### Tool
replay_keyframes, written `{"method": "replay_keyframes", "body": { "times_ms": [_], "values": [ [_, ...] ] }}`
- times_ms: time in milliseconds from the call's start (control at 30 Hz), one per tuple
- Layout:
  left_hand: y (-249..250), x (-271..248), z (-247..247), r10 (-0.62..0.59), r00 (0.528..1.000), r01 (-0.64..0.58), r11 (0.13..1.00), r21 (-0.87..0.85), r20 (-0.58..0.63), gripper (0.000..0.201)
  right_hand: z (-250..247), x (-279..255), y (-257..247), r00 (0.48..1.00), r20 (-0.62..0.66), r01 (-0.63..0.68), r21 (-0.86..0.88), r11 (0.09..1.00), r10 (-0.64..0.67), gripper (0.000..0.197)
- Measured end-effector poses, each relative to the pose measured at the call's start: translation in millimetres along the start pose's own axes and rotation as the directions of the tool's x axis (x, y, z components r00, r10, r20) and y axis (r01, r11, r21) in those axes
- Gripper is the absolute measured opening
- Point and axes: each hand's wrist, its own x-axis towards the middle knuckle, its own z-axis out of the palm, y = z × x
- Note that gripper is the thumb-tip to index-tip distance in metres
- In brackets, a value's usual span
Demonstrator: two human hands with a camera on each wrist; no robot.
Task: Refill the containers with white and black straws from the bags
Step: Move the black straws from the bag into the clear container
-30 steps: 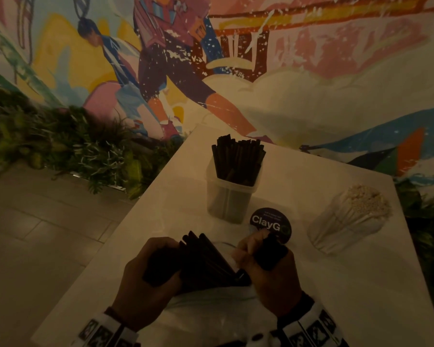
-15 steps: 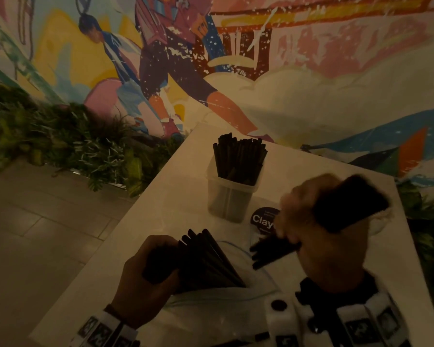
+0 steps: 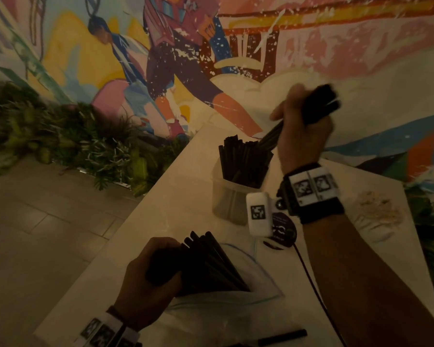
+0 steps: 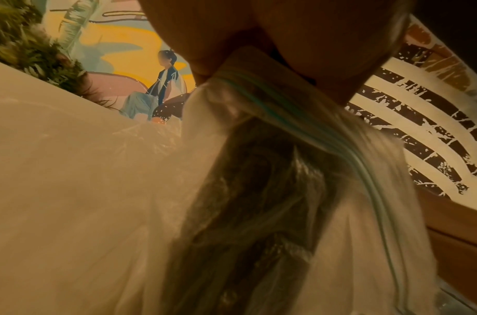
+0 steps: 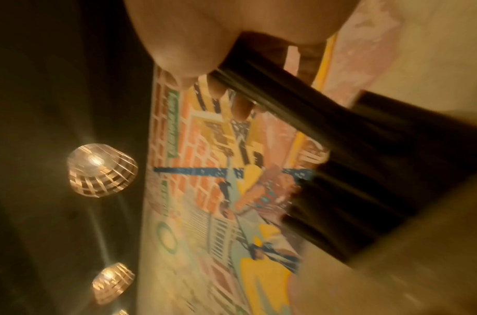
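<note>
A single black straw [image 3: 282,337] is seen lying at the near table [image 3: 115,251] edge. Just beyond, a clear bag [image 3: 236,311] of black straws [image 3: 211,264] is gripped by the left hand [image 3: 145,284], fingers curled round bag and straws where they fan out of the mouth. Farther on, a clear container [image 3: 232,199] stands packed with upright black straws. A bunch of black straws [image 3: 318,101] is clasped in the right hand [image 3: 303,131] above it, lower ends at the container's far rim. White straws [image 3: 376,214] lie blurred to the right, well apart.
</note>
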Motion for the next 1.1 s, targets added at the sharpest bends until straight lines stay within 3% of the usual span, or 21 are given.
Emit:
{"method": "replay_keyframes", "body": {
  "times_ms": [100,133,233,300,400,433,500,567,600,733,900,967,1033,1100],
  "values": [
    [0.2,0.5,0.4,-0.012,1.000,0.012,1.000,0.020,0.007,0.038,1.5,-8.1,61.9,0.974,0.096,-0.175,-0.270,0.947,0.208,0.044],
    [-0.2,0.5,0.7,-0.014,1.000,0.014,1.000,0.028,0.001,0.042,-0.9,-10.9,78.2,0.961,0.130,-0.178,-0.392,0.903,0.245,0.048],
    [-0.9,-0.1,-0.1,-0.012,1.000,0.012,1.000,0.028,-0.004,0.038,-13.4,-16.9,105.5,0.960,0.192,-0.007,-0.712,0.702,0.204,0.069],
    [-1.3,-0.4,-1.1,-0.018,1.000,0.018,1.000,0.018,-0.005,0.037,-17.1,-18.3,110.8,0.969,0.197,0.071,-0.799,0.598,0.149,0.071],
    [-2.6,0.6,-0.7,-0.016,1.000,0.016,0.999,0.036,0.002,0.044,-19.9,-16.9,109.4,0.953,0.237,0.120,-0.865,0.487,0.186,0.066],
    [-1.9,1.4,-0.3,-0.016,1.000,0.016,0.999,0.032,0.002,0.041,-20.1,-15.2,107.9,0.958,0.238,0.130,-0.856,0.500,0.158,0.065],
    [-0.8,2.0,0.0,-0.022,1.000,0.022,1.000,0.001,-0.003,0.034,-19.6,-11.3,102.8,0.978,0.208,0.171,-0.769,0.616,-0.013,0.059],
    [-2.4,1.6,-0.8,-0.020,1.000,0.020,1.000,-0.007,-0.002,0.033,-19.6,-12.0,100.6,0.971,0.152,0.239,-0.660,0.712,-0.185,0.054],
    [-3.3,1.6,-1.3,-0.018,1.000,0.018,1.000,-0.002,0.002,0.033,-19.7,-14.8,100.0,0.965,0.156,0.260,-0.634,0.728,-0.209,0.054],
    [-3.4,1.4,-1.7,-0.014,1.000,0.014,1.000,0.004,0.006,0.035,-20.7,-26.8,107.0,0.965,0.261,0.205,-0.664,0.719,-0.035,0.051],
    [-2.7,0.7,-2.0,-0.025,1.000,0.025,1.000,0.006,-0.005,0.036,-14.9,-16.9,101.4,0.951,0.271,0.298,-0.665,0.685,-0.150,0.046],
    [-4.8,0.3,-2.0,-0.038,0.999,0.038,0.999,-0.003,-0.006,0.037,-11.1,-20.9,105.5,0.921,0.386,0.322,-0.675,0.664,-0.055,0.050],
    [-5.9,0.1,-1.9,-0.038,0.999,0.038,0.999,0.016,-0.009,0.041,-9.3,-30.0,111.7,0.853,0.513,0.348,-0.697,0.627,0.098,0.059],
    [-6.4,-0.1,-1.7,-0.041,0.999,0.041,0.999,0.021,-0.001,0.042,-7.8,-32.9,112.1,0.820,0.549,0.378,-0.733,0.566,0.164,0.063]
  ]
}}
